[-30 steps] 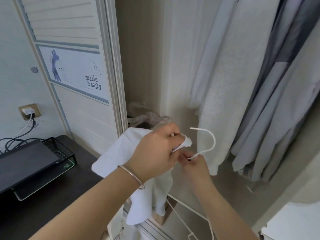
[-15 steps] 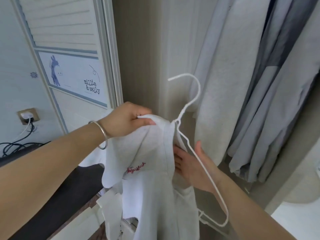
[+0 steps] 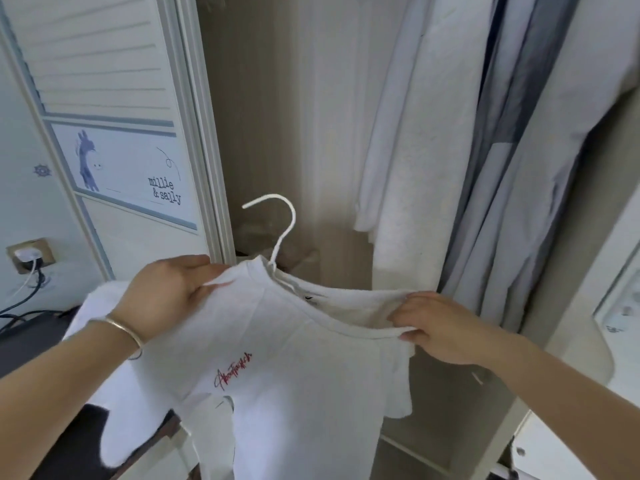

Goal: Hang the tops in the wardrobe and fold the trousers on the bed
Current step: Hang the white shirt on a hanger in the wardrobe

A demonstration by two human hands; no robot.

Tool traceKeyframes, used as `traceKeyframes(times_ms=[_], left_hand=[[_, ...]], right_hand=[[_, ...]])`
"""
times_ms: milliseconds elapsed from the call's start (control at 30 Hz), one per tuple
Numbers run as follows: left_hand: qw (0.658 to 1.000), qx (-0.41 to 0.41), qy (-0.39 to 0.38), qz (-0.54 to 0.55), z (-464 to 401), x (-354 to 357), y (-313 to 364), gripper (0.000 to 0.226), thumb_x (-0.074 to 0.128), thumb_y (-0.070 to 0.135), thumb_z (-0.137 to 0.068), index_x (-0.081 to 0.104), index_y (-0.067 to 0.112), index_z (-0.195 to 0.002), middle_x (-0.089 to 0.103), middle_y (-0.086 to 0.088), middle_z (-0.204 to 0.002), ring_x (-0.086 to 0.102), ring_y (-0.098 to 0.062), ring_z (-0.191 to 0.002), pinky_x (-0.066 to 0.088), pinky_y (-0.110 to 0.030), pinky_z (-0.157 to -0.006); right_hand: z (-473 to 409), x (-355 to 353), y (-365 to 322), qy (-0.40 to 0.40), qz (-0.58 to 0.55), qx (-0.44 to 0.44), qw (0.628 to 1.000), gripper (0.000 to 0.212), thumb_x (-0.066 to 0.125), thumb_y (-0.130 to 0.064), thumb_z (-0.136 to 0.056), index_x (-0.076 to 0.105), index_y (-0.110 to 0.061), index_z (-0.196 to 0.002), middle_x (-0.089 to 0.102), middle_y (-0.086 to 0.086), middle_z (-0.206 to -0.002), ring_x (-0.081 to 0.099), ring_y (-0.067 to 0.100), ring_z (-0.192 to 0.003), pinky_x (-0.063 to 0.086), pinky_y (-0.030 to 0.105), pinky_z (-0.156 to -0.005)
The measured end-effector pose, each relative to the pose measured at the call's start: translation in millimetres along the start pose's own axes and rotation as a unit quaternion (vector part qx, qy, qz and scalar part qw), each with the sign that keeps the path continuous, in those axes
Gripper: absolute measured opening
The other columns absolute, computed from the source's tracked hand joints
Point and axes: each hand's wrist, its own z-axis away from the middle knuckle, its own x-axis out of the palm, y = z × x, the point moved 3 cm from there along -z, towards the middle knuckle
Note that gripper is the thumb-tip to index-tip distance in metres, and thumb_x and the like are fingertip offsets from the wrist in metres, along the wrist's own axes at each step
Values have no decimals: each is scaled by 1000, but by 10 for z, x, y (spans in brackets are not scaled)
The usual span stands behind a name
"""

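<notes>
Two hands, one top: seating it on the hanger

At far left a dark desk (image 3: 52,327) is seen, with a socket (image 3: 27,252) on the wall above it and the wardrobe door (image 3: 114,140) beside. The left hand (image 3: 169,296) is clamped on the left shoulder of the white top (image 3: 294,375), thumb over the cloth. At the collar, a white hanger (image 3: 282,230) is threaded through, its hook standing clear above the neckline; the bar below is hidden by fabric. The right hand (image 3: 440,327) is pinched shut on the right shoulder seam. The top is held spread between both hands in front of the open wardrobe, not yet on a rail. Hung clothes (image 3: 467,150) fill the right side.

The step is judged to be settling the shoulders on the hanger. Each shoulder seam should be drawn evenly over a hanger end, the collar kept centred under the hook, and tension eased before one hand is freed for the hook. The rail is out of view.
</notes>
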Motion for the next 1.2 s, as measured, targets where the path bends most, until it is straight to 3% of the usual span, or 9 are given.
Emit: traceKeyframes(times_ms=[100,267,400,533,633,800,967,1067,1200], left_hand=[[994,-28,7,103,-66,111,480,37,41,44,-89,71,23,-91,55,7,-65,59,-17,-54,37,-19,-50],[967,-114,14,226,-98,426,778,50,38,63,-85,72,25,-85,65,9,-71,58,-4,-66,43,-15,-61],[953,-109,-16,281,-50,487,810,61,35,69,-81,70,19,-88,59,22,-74,55,6,-72,37,-4,-66],[948,-153,-22,279,-9,375,547,20,50,43,-92,58,31,-78,60,8,-73,58,-3,-75,41,-13,-69],[948,-217,-51,228,60,264,187,19,47,36,-93,53,39,-75,60,6,-79,59,-20,-83,44,-32,-77],[923,-191,-82,323,-366,48,230,30,49,31,-95,60,35,-68,62,10,-68,59,-9,-69,43,-24,-67],[926,-149,-170,304,-807,-143,232,29,44,38,-94,66,20,-103,68,-8,-96,63,-25,-92,47,-30,-83],[946,-125,-88,285,-859,-206,265,31,46,45,-93,63,30,-115,65,9,-108,59,-11,-98,44,-27,-91],[974,-7,-23,227,-1016,-135,779,46,39,63,-82,64,29,-99,58,14,-81,54,-5,-68,44,-28,-66]], right_hand=[[-119,-123,-206,52,-168,-13,984,21,47,-13,-93,65,-14,-103,61,-4,-112,55,13,-104,45,31,-95],[-200,-110,-371,92,-396,42,913,12,51,-10,-85,57,-14,-76,57,3,-78,53,18,-77,38,29,-72],[-81,-215,-424,-23,-572,21,819,25,55,-13,-67,56,-18,-91,55,-8,-68,51,1,-61,38,12,-57],[-14,-327,-211,86,-383,47,919,29,57,-22,-92,69,-38,-70,64,7,-70,51,10,-67,39,24,-67],[148,-467,3,159,-319,86,930,43,55,-16,-93,66,-40,-58,68,13,-74,51,14,-67,35,25,-63],[135,-729,-291,73,-101,60,990,27,46,-31,-96,62,-33,-74,56,0,-68,52,11,-64,37,22,-61],[126,-1174,-364,281,-243,92,924,34,48,-21,-94,57,-33,-63,43,-6,-52,39,7,-49,32,15,-48],[152,-1301,-333,301,-295,110,900,33,49,-17,-93,61,-27,-64,41,0,-54,35,7,-43,27,13,-41],[89,-1449,-451,245,-352,106,897,32,50,-14,-92,66,-26,-67,45,-11,-45,34,2,-37,30,10,-40]])
